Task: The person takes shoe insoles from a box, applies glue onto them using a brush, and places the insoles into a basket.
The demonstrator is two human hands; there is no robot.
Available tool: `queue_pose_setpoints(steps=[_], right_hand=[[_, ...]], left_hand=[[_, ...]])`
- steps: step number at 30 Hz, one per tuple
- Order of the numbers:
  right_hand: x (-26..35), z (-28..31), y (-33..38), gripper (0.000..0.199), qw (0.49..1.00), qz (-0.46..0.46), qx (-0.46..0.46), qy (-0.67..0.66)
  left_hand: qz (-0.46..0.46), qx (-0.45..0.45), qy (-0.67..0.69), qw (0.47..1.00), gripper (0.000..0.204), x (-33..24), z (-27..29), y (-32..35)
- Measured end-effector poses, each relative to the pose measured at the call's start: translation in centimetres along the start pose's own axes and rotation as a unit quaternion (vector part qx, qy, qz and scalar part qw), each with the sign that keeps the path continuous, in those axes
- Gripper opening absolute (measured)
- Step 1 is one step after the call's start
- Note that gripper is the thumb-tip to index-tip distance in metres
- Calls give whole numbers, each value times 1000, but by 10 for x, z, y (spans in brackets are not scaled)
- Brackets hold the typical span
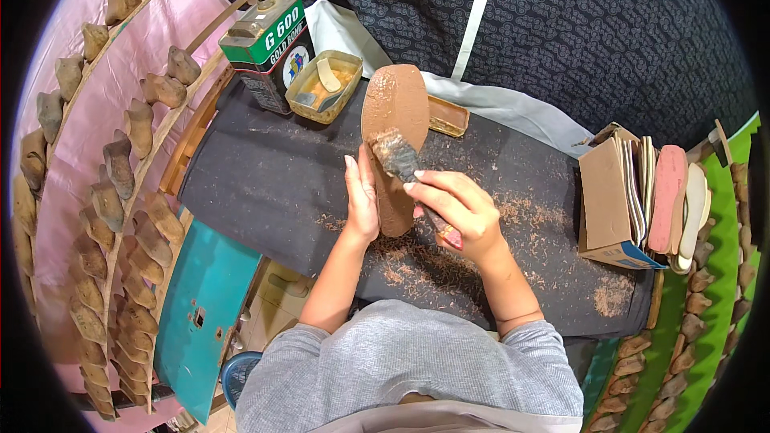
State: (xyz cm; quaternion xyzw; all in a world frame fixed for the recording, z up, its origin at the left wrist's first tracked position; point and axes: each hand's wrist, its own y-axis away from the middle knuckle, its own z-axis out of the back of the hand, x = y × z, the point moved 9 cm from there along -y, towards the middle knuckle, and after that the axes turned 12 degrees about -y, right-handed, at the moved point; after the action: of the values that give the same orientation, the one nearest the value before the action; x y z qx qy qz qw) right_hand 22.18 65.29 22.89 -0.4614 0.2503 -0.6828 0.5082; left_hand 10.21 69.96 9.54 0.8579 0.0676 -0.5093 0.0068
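A shallow yellowish tray (324,86) at the back of the dark tabletop (265,184) holds amber glue and a small scraper; just beside it stands a green and white metal can (265,50). To the right, an open cardboard box (608,204) is packed with flat insoles on edge. The left hand (362,199) props a brown shoe sole (395,124) at the middle of the tabletop, fingers straight and together against its edge. The right hand (455,210) has its fingers wrapped tight around a brush (405,170), bristles on the sole.
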Motion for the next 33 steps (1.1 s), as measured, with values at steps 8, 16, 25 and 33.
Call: queue_pose_setpoints(steps=[8,16,25,33], right_hand=[[3,-13,10,30,992,-46,97,-66],[7,-13,12,32,992,-33,111,-58],[7,-7,13,30,996,-26,79,-36],[5,-6,15,29,995,-30,71,-69]], left_hand=[[15,-40,16,999,69,11,16,-8],[4,-15,30,999,68,2,16,-12],[-21,18,62,998,56,-5,14,-16],[-22,24,96,995,59,-12,9,-17]])
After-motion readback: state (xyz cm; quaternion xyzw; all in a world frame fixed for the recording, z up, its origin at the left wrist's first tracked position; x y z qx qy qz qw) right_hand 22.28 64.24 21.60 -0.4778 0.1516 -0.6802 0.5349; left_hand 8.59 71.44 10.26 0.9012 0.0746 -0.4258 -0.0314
